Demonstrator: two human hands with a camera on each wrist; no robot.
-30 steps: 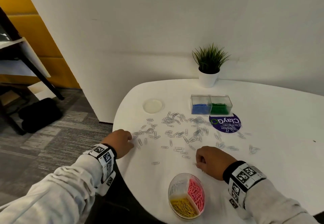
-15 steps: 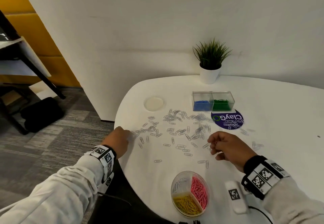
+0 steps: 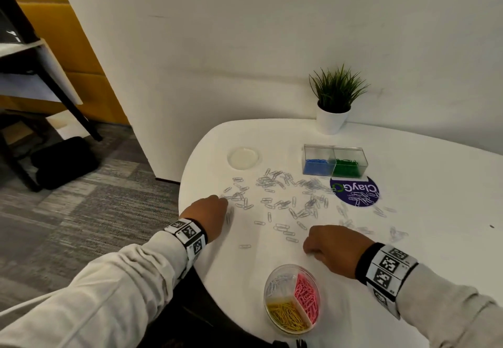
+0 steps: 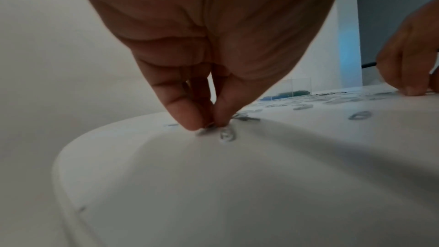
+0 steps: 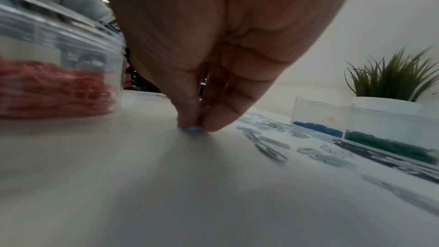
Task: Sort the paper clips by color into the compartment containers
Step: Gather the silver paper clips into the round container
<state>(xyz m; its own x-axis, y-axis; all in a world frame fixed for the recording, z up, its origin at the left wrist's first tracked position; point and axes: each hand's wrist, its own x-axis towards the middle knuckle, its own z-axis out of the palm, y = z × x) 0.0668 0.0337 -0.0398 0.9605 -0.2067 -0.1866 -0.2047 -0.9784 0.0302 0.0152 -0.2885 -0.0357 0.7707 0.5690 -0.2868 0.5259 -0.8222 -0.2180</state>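
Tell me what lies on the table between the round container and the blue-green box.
Head view: the right hand sits nearest the round container; beyond it, scattered white paper clips cover the table up to the blue-green box.

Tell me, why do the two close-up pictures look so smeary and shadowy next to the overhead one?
Head view: evenly lit and mostly sharp, the table edge bowed by the wide lens. Left wrist view: the left hand fills the frame, casting broad shadow; distant clips blur. Right wrist view: motion blur smears the round container; the right hand looms large.
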